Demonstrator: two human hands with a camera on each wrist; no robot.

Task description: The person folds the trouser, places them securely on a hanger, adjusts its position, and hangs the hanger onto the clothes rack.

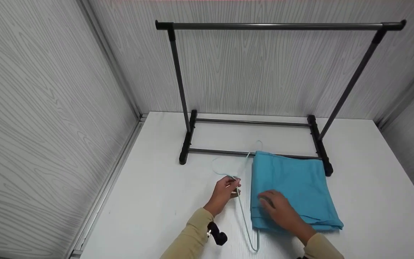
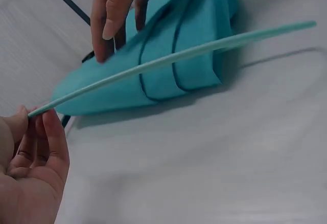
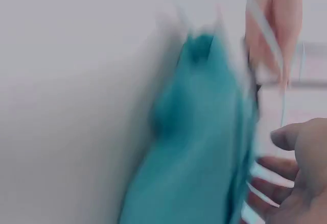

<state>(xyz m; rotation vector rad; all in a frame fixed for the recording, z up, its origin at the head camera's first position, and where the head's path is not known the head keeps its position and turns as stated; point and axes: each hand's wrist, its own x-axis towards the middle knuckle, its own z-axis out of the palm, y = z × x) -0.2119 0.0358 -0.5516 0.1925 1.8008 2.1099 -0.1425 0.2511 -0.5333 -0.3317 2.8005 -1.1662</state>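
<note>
My left hand [image 1: 225, 190] pinches a thin pale green clothes hanger [image 1: 243, 212] between thumb and fingers, beside the left edge of a folded blue cloth [image 1: 293, 180]. The hanger's rounded near end runs back up to the cloth's near left corner, where the cloth hides it. In the left wrist view, its thin bar [image 2: 153, 66] stretches out from the fingertips across the cloth. Over the cloth's left part is my right hand [image 1: 279, 208], its fingers loosely bent and nothing in their grip. The right wrist view shows the cloth [image 3: 199, 147] blurred, with that hand's fingers spread beside it.
A black garment rack [image 1: 250, 152] stands at the back of the white table [image 1: 146, 201], and the cloth's far edge overlaps its front lower bar. The rack's top rail [image 1: 275, 26] spans high above. Pale wood-grain panels [image 1: 49, 108] enclose the table at the sides and back.
</note>
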